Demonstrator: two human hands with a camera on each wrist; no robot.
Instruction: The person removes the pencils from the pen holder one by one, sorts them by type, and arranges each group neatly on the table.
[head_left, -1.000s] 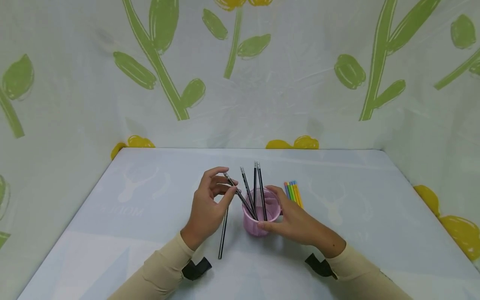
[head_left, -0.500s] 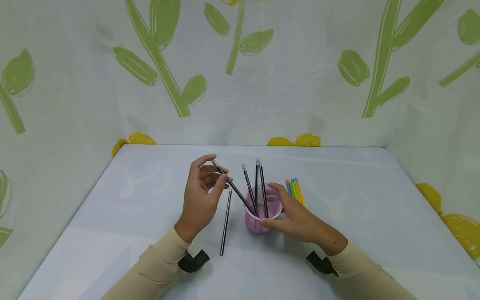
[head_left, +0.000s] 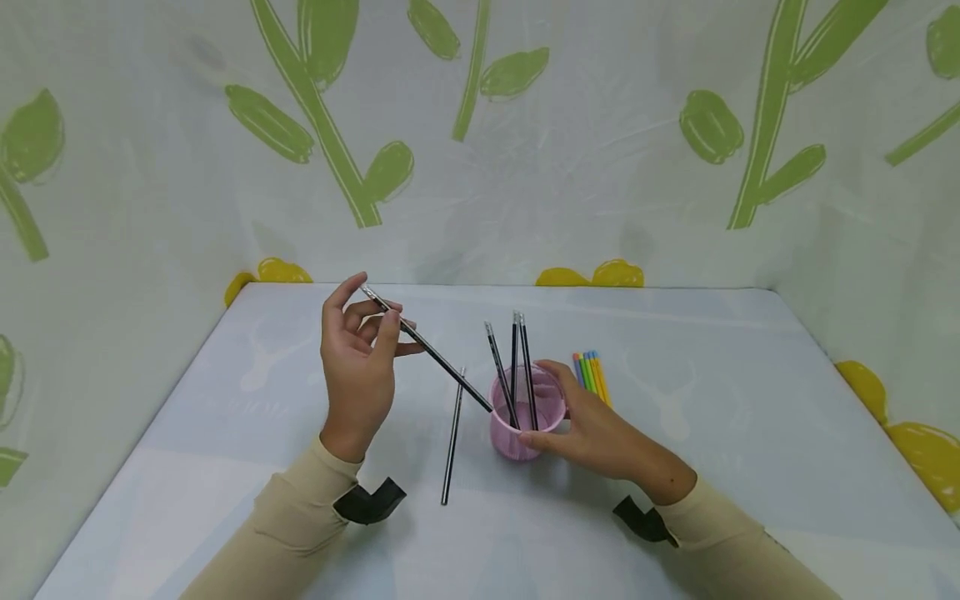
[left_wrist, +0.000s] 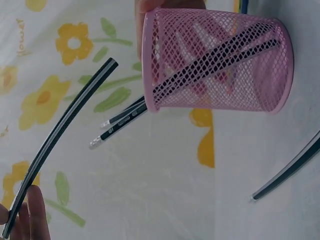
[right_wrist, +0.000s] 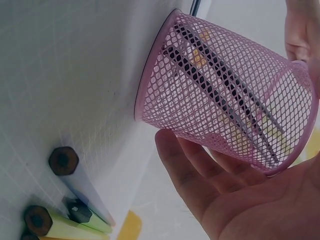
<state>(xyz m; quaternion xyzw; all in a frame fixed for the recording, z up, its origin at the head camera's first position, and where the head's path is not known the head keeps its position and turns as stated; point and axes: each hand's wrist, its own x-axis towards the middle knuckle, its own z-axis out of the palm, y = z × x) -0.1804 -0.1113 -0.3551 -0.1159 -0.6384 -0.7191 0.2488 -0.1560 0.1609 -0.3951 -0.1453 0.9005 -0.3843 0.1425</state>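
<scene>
In the head view my left hand (head_left: 358,379) pinches a black pencil (head_left: 442,360) near its eraser end, between thumb and fingers. That pencil slants down toward the rim of a pink mesh pencil cup (head_left: 513,446); the left wrist view shows its lower end outside the cup, apart from the rim. Three black pencils (head_left: 498,367) lean inside the cup, eraser ends up. My right hand (head_left: 603,433) grips the cup's right side, with the thumb at the near rim. Another black pencil (head_left: 453,442) lies on the table, left of the cup.
Several coloured pencils (head_left: 592,379) lie side by side behind the right hand, orange, green, blue and yellow. The white table (head_left: 262,433) ends at a curtain (head_left: 480,208) printed with green leaves and yellow flowers.
My left hand has moved left and up, drawing the pinched black pencil out of the cup. The right hand stays on the cup.
</scene>
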